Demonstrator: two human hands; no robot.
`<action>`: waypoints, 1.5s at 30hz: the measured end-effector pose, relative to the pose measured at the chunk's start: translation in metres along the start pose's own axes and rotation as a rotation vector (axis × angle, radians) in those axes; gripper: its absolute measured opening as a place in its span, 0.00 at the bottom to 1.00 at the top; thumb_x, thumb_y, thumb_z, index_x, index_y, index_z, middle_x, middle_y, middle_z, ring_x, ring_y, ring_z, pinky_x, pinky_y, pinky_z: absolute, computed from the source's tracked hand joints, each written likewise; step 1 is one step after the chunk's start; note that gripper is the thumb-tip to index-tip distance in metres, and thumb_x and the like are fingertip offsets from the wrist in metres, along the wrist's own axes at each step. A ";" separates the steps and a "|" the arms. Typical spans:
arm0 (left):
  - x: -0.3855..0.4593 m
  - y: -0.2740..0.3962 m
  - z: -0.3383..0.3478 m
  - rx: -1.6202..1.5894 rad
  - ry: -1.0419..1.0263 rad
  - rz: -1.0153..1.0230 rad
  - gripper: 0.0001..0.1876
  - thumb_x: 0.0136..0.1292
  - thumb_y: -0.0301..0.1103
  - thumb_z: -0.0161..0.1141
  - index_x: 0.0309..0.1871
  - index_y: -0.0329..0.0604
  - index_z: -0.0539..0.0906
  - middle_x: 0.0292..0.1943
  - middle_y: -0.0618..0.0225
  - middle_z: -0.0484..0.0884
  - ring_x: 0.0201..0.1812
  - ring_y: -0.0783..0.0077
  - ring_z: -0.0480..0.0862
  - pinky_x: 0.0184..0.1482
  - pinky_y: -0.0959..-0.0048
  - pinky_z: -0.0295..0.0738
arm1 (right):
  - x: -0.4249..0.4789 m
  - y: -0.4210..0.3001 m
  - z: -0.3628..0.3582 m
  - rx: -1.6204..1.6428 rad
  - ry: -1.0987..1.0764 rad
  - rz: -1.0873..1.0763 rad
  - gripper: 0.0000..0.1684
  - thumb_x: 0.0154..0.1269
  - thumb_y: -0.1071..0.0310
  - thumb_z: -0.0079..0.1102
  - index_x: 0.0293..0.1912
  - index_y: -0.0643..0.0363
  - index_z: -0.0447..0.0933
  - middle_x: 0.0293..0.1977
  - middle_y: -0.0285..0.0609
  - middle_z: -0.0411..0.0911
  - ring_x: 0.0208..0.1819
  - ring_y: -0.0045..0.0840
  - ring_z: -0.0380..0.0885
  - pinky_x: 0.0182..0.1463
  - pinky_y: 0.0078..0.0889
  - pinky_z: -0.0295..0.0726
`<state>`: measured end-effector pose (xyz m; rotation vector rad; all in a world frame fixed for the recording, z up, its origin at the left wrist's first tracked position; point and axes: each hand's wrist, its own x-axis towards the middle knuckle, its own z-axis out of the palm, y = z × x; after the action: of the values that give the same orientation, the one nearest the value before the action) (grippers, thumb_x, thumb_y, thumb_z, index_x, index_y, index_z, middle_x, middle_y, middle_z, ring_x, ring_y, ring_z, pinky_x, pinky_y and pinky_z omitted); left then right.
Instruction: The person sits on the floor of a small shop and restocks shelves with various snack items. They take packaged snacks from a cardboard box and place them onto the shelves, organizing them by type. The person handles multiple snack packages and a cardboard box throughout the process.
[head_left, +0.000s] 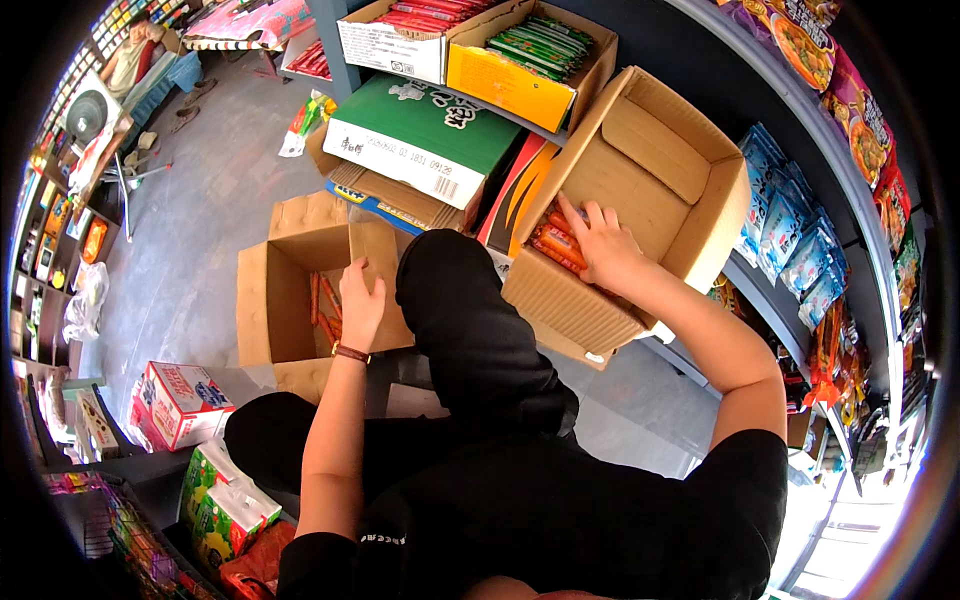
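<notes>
My right hand (606, 244) reaches into a tilted open cardboard box (694, 247), its fingers spread on a row of orange-red wrapped sticks (556, 241) lying at the lower left inside the box. Whether it grips any of them I cannot tell. Over the right edge of a second open cardboard box (253, 300), which stands low on my left, is my left hand (363, 298), with a band at the wrist. It shows nothing between its fingers. Several loose orange-red sticks (328, 307) lie in that box, partly behind the hand.
Ahead, a green and white carton (420, 139) lies below a yellow-fronted box (510, 82) of green packets and a white-fronted box (394, 49) of red packets. Shelves with blue bags (784, 225) curve along the right. A red and white carton (180, 405) stands at lower left.
</notes>
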<state>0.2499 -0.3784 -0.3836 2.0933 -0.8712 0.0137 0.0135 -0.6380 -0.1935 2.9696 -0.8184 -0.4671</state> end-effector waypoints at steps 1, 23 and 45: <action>-0.002 -0.003 -0.003 0.041 0.010 0.013 0.21 0.56 0.27 0.58 0.54 0.32 0.70 0.51 0.48 0.73 0.55 0.47 0.71 0.59 0.59 0.64 | 0.000 -0.001 0.000 0.005 0.006 -0.018 0.67 0.38 0.70 0.74 0.72 0.51 0.39 0.58 0.50 0.57 0.57 0.47 0.61 0.60 0.44 0.71; -0.064 -0.048 -0.023 0.353 0.039 0.018 0.11 0.53 0.27 0.56 0.40 0.35 0.77 0.41 0.55 0.77 0.50 0.52 0.74 0.54 0.57 0.68 | 0.022 0.038 0.010 0.112 0.320 0.114 0.46 0.42 0.81 0.62 0.62 0.46 0.58 0.52 0.48 0.66 0.55 0.47 0.68 0.56 0.47 0.72; -0.033 0.037 -0.100 0.626 0.028 0.872 0.08 0.48 0.31 0.54 0.31 0.39 0.79 0.36 0.64 0.79 0.49 0.64 0.77 0.65 0.64 0.64 | 0.094 -0.101 -0.054 1.732 -0.138 -0.416 0.43 0.51 0.73 0.61 0.67 0.56 0.54 0.48 0.45 0.69 0.44 0.27 0.74 0.50 0.34 0.78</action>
<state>0.2317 -0.3035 -0.3032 2.0499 -1.8720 0.8656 0.1563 -0.6010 -0.1788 4.7775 -0.7815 0.3310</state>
